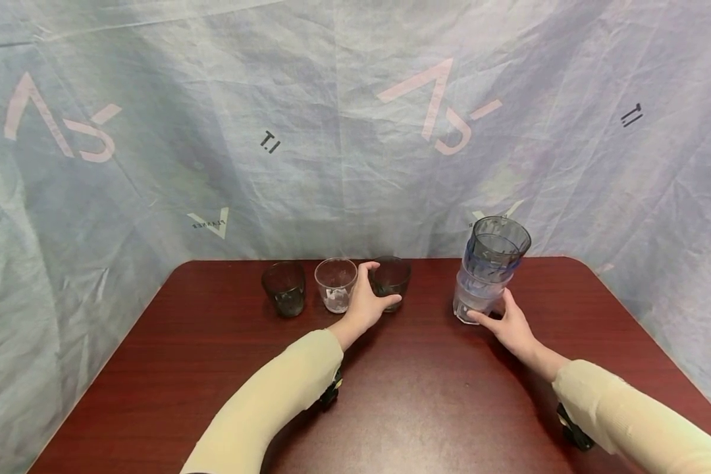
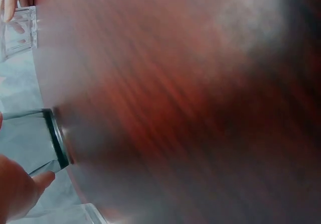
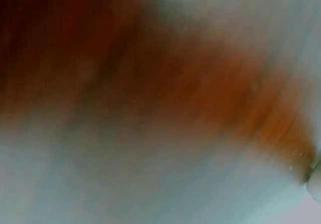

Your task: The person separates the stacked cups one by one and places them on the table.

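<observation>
left hand is wrapping thumb + fingers round the dark tumbler, the rightmost of 3 short glasses standing in a row near the far edge of the red-brown table. it's sitting upright on the wood, w/ the clear tumbler just beside it on the left and another dark glass further left. right hand is pressing thumb + fingertips against the base of the stack of tumblers, well apart to the right; the stack is leaning a bit towards the right. left wrist view is blurry, showing only a dark rim and a bit of the hand; right wrist view is too smeared to read.

handling, imo: the dark tumbler is looking rigid, smooth-walled, prob light (glass or plastic, can't tell), so slippery and maybe breakable. best hold is mid-wall w/ thumb opposite fingers, not the rim. the stack is top-heavy, so steadying low at the base is making sense.
</observation>
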Tool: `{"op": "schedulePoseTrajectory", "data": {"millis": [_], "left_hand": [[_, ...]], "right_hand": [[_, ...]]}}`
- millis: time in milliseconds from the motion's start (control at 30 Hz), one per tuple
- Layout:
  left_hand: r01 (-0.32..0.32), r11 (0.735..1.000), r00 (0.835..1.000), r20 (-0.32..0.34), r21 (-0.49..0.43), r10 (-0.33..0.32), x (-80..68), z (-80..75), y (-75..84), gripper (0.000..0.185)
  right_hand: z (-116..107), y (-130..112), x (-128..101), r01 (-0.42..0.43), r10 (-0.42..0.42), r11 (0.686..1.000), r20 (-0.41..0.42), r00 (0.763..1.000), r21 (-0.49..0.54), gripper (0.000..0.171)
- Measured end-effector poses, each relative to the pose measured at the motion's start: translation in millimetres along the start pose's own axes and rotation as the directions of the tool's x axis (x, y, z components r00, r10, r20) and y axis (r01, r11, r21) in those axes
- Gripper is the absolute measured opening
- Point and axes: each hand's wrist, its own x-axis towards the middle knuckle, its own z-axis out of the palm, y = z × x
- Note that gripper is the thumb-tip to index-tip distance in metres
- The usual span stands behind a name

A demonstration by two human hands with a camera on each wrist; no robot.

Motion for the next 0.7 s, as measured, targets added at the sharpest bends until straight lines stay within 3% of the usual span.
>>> {"op": "schedulePoseTrajectory", "data": {"millis": [700], "left_hand": [[0.041,0.998,0.999,0.027,0.046,-0.043,1.2,-0.4,-0.3,0.082]], "right_hand": [[1.1,2.7,0.4,0.026,-0.026,0.999,0.001,1.0,0.032,0.07]]}}
